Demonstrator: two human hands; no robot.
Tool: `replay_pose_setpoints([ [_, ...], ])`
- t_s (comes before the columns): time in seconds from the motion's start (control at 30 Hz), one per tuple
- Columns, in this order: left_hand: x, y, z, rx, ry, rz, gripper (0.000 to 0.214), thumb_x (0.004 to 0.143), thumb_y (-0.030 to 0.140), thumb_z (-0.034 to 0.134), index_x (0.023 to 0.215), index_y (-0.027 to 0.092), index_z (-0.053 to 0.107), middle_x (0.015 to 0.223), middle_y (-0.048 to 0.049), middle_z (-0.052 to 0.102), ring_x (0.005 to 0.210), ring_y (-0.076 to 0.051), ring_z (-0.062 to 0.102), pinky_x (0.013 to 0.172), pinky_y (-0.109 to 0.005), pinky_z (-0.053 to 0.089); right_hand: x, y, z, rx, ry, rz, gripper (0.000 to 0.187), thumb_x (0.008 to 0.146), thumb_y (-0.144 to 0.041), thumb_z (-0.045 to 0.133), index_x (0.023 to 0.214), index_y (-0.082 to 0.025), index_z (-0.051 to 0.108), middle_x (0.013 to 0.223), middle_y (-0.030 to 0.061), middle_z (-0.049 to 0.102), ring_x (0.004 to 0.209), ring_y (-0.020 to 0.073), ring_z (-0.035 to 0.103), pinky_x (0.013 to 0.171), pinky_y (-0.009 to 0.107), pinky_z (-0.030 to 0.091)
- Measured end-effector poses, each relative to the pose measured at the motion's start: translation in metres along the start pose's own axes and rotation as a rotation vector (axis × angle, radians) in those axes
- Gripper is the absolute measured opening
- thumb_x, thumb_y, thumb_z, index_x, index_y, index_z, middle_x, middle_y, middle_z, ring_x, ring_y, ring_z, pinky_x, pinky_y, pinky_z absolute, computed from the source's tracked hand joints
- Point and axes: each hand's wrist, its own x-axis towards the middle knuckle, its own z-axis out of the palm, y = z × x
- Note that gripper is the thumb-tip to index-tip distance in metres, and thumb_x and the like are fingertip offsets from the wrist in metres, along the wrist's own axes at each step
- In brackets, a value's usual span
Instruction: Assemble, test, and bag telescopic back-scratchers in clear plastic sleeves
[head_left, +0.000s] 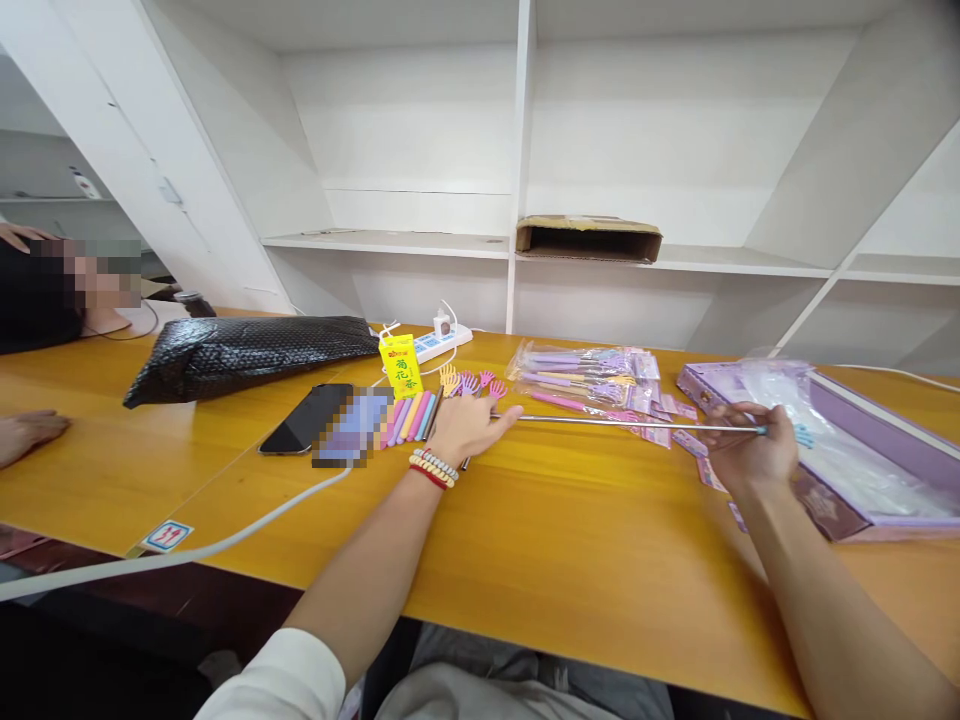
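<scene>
An extended telescopic back scratcher (600, 421) with a thin metal rod stretches between my two hands above the table. My right hand (754, 450) pinches it near its light-blue claw head, which shows just past the fingers. My left hand (465, 432), with beaded bracelets at the wrist, is closed around the other end; its handle is hidden in the grip. Beyond and beside the left hand, several back scratchers lie in a row, with coloured handles (409, 418) and yellow, purple and pink claws (469, 383). More back scratchers (577, 378) lie packed in clear plastic behind the rod.
An open purple box (892, 415) with clear plastic inside stands at right, small cards near it. Toward the left are two phones (307, 418), a yellow drink carton (401, 367), a power strip (442, 343) and a black wrapped parcel (255, 350). Another person sits far left.
</scene>
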Motion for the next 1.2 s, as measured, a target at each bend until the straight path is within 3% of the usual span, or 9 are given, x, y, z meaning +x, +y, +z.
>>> replay_pose_setpoints([
  [0.13, -0.013, 0.039, 0.0, 0.014, -0.076, 0.145, 0.067, 0.072, 0.075, 0.03, 0.081, 0.016, 0.06, 0.07, -0.0107, 0.062, 0.072, -0.027, 0.062, 0.064, -0.034, 0.043, -0.036, 0.033, 0.036, -0.162, -0.303, 0.047, 0.039, 0.083, -0.053, 0.041, 0.079, -0.02, 0.062, 0.08, 0.0077, 0.065, 0.06, 0.0171, 0.056, 0.047, 0.029, 0.038],
  [0.23, -0.023, 0.07, 0.006, -0.023, -0.089, 0.187, 0.047, 0.079, 0.058, 0.038, 0.094, 0.017, 0.055, 0.073, -0.01, 0.064, 0.071, -0.028, 0.062, 0.062, -0.036, 0.045, -0.069, 0.055, 0.064, -0.227, -0.494, 0.16, 0.039, 0.087, -0.05, 0.037, 0.084, -0.021, 0.064, 0.088, 0.0086, 0.067, 0.07, 0.0196, 0.059, 0.053, 0.031, 0.043],
  [0.33, -0.029, 0.085, 0.012, -0.098, -0.101, 0.198, 0.034, 0.08, 0.045, 0.043, 0.098, 0.017, 0.051, 0.075, -0.0091, 0.064, 0.07, -0.028, 0.063, 0.06, -0.035, 0.045, -0.086, 0.064, 0.076, -0.198, -0.59, 0.176, 0.038, 0.089, -0.047, 0.037, 0.086, -0.022, 0.065, 0.096, 0.0084, 0.067, 0.08, 0.0215, 0.06, 0.06, 0.033, 0.045],
  [0.53, -0.034, 0.084, 0.013, -0.326, -0.108, 0.25, 0.031, 0.077, 0.035, 0.049, 0.102, 0.018, 0.045, 0.076, -0.0055, 0.062, 0.067, -0.023, 0.061, 0.056, -0.029, 0.044, -0.073, 0.063, 0.064, -0.235, -0.626, 0.293, 0.042, 0.088, -0.048, 0.036, 0.09, -0.02, 0.067, 0.096, 0.0099, 0.067, 0.086, 0.0234, 0.061, 0.062, 0.033, 0.046],
  [0.73, -0.022, 0.062, 0.009, -0.464, 0.099, 0.385, 0.024, 0.077, 0.031, 0.051, 0.097, 0.018, 0.05, 0.096, -0.0067, 0.061, 0.087, -0.018, 0.058, 0.079, -0.029, 0.045, -0.061, 0.064, 0.056, -0.242, -0.628, 0.59, 0.065, 0.083, -0.066, 0.029, 0.1, -0.014, 0.064, 0.075, 0.0126, 0.068, 0.055, 0.0189, 0.059, 0.046, 0.028, 0.041],
  [0.8, -0.012, 0.043, 0.009, -0.375, 0.185, 0.271, 0.017, 0.079, 0.027, 0.047, 0.091, 0.017, 0.054, 0.092, -0.0073, 0.061, 0.088, -0.018, 0.057, 0.082, -0.03, 0.044, -0.058, 0.062, 0.054, -0.233, -0.599, 0.628, 0.071, 0.081, -0.07, 0.025, 0.102, -0.013, 0.063, 0.068, 0.0117, 0.066, 0.047, 0.0172, 0.056, 0.043, 0.027, 0.039],
  [0.9, 0.003, 0.007, 0.006, -0.127, 0.223, -0.043, 0.016, 0.078, 0.021, 0.044, 0.082, 0.016, 0.057, 0.086, -0.0107, 0.062, 0.086, -0.022, 0.057, 0.077, -0.034, 0.045, -0.055, 0.058, 0.052, -0.24, -0.585, 0.635, 0.07, 0.081, -0.07, 0.026, 0.104, -0.015, 0.061, 0.067, 0.0107, 0.066, 0.047, 0.0173, 0.057, 0.042, 0.027, 0.04],
  [1.03, 0.012, -0.034, 0.0, 0.075, 0.157, -0.324, 0.023, 0.077, 0.023, 0.042, 0.084, 0.013, 0.061, 0.088, -0.0158, 0.063, 0.087, -0.028, 0.059, 0.074, -0.037, 0.045, -0.055, 0.056, 0.053, -0.276, -0.588, 0.619, 0.068, 0.08, -0.071, 0.028, 0.102, -0.016, 0.062, 0.067, 0.0105, 0.066, 0.051, 0.0177, 0.058, 0.042, 0.025, 0.039],
  [1.2, 0.011, -0.061, -0.009, 0.04, -0.002, -0.592, 0.031, 0.076, 0.03, 0.044, 0.09, 0.01, 0.063, 0.095, -0.0201, 0.063, 0.091, -0.033, 0.059, 0.072, -0.04, 0.047, -0.056, 0.056, 0.055, -0.323, -0.59, 0.593, 0.069, 0.078, -0.073, 0.028, 0.093, -0.016, 0.064, 0.068, 0.0102, 0.065, 0.05, 0.0162, 0.056, 0.043, 0.026, 0.039],
])
